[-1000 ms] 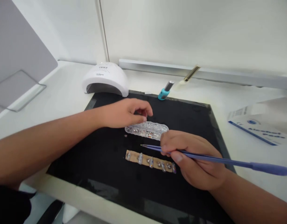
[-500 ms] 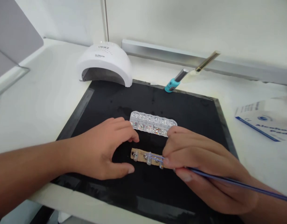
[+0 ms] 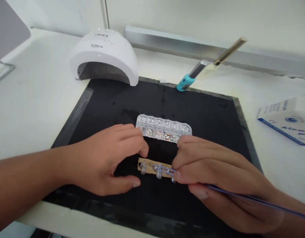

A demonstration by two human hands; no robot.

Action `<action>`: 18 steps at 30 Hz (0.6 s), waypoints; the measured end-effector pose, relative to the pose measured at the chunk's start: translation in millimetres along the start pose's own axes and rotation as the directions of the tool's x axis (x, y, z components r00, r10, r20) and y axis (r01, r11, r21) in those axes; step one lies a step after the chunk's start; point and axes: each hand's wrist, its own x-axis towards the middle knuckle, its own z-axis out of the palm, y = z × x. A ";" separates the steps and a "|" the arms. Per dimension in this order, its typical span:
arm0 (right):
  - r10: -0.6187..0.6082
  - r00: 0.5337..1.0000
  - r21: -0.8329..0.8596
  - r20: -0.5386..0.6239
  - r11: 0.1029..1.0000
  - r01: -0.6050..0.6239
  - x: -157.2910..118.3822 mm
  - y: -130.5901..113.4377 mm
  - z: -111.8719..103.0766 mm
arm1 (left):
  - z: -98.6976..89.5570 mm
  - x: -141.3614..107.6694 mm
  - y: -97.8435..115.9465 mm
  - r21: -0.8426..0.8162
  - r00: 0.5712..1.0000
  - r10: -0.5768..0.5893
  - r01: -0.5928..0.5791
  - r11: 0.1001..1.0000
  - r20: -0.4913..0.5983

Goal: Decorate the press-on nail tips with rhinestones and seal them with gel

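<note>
My right hand (image 3: 216, 178) is closed on slim blue-purple tweezers (image 3: 241, 196), whose two prongs reach left to the middle clear nail tip (image 3: 159, 171). That tip stands on a tan strip (image 3: 149, 166), between a clear nail tip with a tiny green spot (image 3: 143, 169) at the left and another (image 3: 173, 179) partly behind my right fingers. My left hand (image 3: 110, 158) curves around the strip's left end, thumb and fingers apart, holding nothing. Just behind both hands is a clear compartment case (image 3: 164, 127) of small sparkling rhinestones; my right knuckles overlap its near right corner.
A black mat (image 3: 152, 99) lies under the work. At its back stand a white nail lamp (image 3: 105, 53) and a teal bottle with a silver cap (image 3: 185, 82). Behind that is a pale bottle with a gold cap (image 3: 230, 51). An alcohol pads box (image 3: 286, 120) sits right.
The view has shifted slightly, and the lamp, bottles and box appear a little larger and spread outward. Both hands and the tweezers keep nearly the same pose at the strip.
</note>
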 end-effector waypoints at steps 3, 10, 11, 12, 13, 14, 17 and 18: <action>0.006 1.000 0.011 -0.009 1.000 -0.006 1.3 2.3 1.5 | -1.3 0.0 1.1 -0.002 1.000 0.024 -0.024 1.000 0.015; -0.009 1.000 0.023 -0.006 1.000 0.009 1.4 2.4 2.6 | -1.0 -0.4 0.6 -0.021 0.997 0.083 -0.083 0.996 0.005; -0.008 1.000 0.016 -0.007 1.000 0.008 0.9 2.3 2.4 | -0.9 -0.5 0.3 -0.025 0.996 0.085 -0.085 0.996 0.005; -0.003 1.000 0.007 -0.003 1.000 0.003 0.4 2.1 2.2 | -0.9 -0.5 0.1 -0.027 0.996 0.084 -0.084 0.996 0.008; 0.003 1.000 0.000 0.002 1.000 -0.003 -0.1 2.1 2.1 | -0.9 -0.5 -0.1 -0.031 0.997 0.082 -0.081 0.996 0.010; 0.001 1.000 -0.005 0.004 1.000 -0.001 -0.5 2.3 2.0 | -0.9 -0.4 -0.2 -0.035 0.997 0.080 -0.080 0.996 0.011; -0.022 1.000 0.007 -0.009 1.000 0.022 -1.3 3.3 2.3 | -1.0 -0.4 -0.3 -0.044 0.996 0.084 -0.083 0.996 0.015; -0.032 0.999 0.017 -0.017 0.999 0.032 -1.3 3.6 2.5 | -1.0 -0.4 -0.2 -0.047 0.996 0.084 -0.083 0.995 0.016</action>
